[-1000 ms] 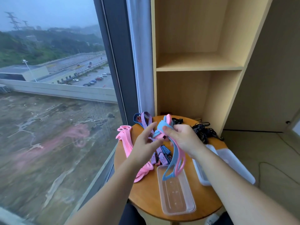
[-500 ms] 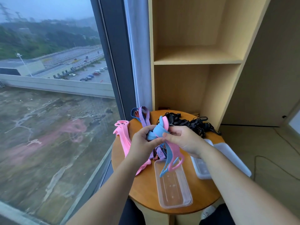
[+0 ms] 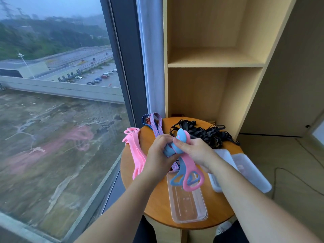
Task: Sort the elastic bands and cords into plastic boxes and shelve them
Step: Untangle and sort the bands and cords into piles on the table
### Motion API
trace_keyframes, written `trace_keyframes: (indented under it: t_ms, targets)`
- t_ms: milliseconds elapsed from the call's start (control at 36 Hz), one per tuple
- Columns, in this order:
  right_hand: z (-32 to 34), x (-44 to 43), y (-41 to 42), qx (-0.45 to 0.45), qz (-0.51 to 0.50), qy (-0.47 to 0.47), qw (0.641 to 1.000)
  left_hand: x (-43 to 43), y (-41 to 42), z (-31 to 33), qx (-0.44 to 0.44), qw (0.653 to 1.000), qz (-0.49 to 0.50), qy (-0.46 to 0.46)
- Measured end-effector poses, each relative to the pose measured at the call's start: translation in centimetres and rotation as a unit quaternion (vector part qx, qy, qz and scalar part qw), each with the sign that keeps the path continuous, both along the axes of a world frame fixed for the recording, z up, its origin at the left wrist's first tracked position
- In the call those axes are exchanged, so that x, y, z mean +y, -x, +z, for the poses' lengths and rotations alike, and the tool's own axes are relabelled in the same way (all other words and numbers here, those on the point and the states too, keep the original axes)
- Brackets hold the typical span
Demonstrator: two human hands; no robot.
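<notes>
Above a small round wooden table [image 3: 215,214], my left hand [image 3: 159,155] and my right hand [image 3: 194,151] both grip a folded bundle of blue and pink rubber bands [image 3: 190,174]. The bundle's looped ends dangle over a clear plastic box [image 3: 188,204] on the table's front. More pink bands [image 3: 135,149] lie on the table's left edge. Striped purple and blue elastic bands [image 3: 156,123] lie at the back left. A tangle of black cords [image 3: 208,132] sits at the back right.
Two more translucent boxes [image 3: 249,171] lie on the table's right side, partly over its edge. A wooden shelf unit [image 3: 213,64] with open compartments stands right behind the table. A large window is at the left; a cable runs across the floor at the right.
My left hand has closed onto the blue and pink bands beside my right hand. The bundle is folded shorter, and its loops hang lower over the clear box.
</notes>
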State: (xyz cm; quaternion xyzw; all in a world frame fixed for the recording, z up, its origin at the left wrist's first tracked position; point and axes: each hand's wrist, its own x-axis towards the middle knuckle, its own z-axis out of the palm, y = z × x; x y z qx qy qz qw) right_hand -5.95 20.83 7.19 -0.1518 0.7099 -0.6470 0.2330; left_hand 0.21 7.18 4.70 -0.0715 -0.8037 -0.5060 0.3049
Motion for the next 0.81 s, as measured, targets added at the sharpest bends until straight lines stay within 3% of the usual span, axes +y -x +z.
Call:
trace_keyframes:
  t_ms: [167, 278, 694, 806]
  targets:
    - [-0.5, 0.6, -0.1, 0.012, 0.026, 0.014, 1.0, -0.3, -1.1, 0.8, -0.157, 0.98, -0.071, -0.101]
    - [-0.6, 1.0, -0.3, 0.044, 0.057, -0.022, 0.997, -0.8, -1.3, 1.9, -0.209, 0.97, -0.115, -0.058]
    - [0.8, 0.2, -0.5, 0.043, -0.002, -0.056, 0.997, 1.4, -1.2, 2.1, -0.035, 0.999, 0.022, 0.032]
    - [0.6, 0.5, -0.5, 0.022, -0.001, 0.005, 1.0, 1.0, -0.9, 1.7, -0.068, 0.998, 0.002, -0.001]
